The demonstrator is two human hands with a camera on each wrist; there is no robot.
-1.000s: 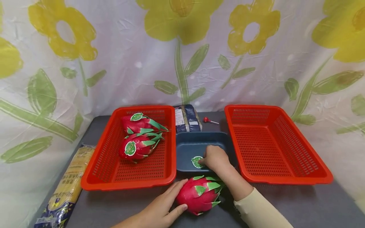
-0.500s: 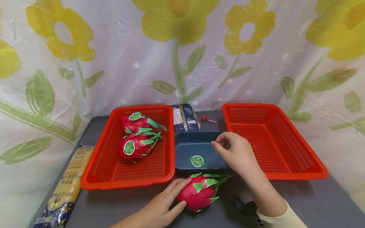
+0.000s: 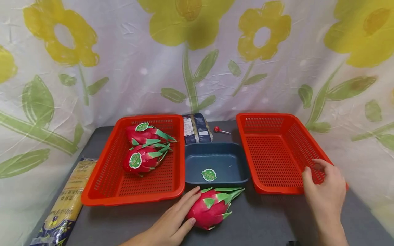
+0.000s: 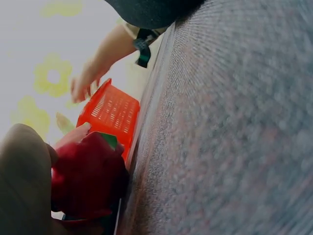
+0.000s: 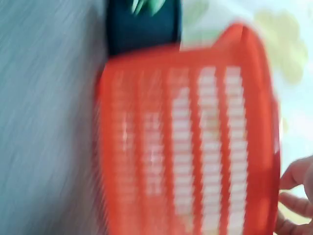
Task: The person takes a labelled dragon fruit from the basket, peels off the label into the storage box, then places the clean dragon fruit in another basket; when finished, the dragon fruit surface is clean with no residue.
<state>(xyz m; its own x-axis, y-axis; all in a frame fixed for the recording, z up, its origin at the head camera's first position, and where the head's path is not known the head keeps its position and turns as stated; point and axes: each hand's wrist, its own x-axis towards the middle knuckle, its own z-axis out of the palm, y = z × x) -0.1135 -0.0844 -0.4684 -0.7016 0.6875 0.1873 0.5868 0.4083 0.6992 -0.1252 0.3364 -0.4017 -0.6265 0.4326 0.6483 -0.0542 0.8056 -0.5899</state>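
A red dragon fruit (image 3: 207, 209) with green leaf tips lies in front of the blue tray. My left hand (image 3: 173, 218) holds its left end, fingers along the top and thumb low on the side. In the left wrist view the same dragon fruit (image 4: 88, 174) looks dark red beside the hand. My right hand (image 3: 327, 191), fingers loosely bent and apart, is over the front right corner of the right red basket (image 3: 271, 189); I see nothing between its fingers. A round green sticker (image 3: 209, 175) lies in the blue tray (image 3: 217, 147), with a tiny pale fleck (image 3: 230, 166) to its right.
Two stickered dragon fruits (image 3: 144, 159) lie in the left red basket (image 3: 132, 199). A blue packet (image 3: 197, 128) and a red lollipop (image 3: 218, 129) are behind the tray. A long pasta pack (image 3: 66, 201) lies at the left, and a flowered curtain (image 3: 129, 68) hangs behind.
My right hand has lifted off the sticker in the tray and swung right to the right basket's front corner. The left hand stays on the dragon fruit.
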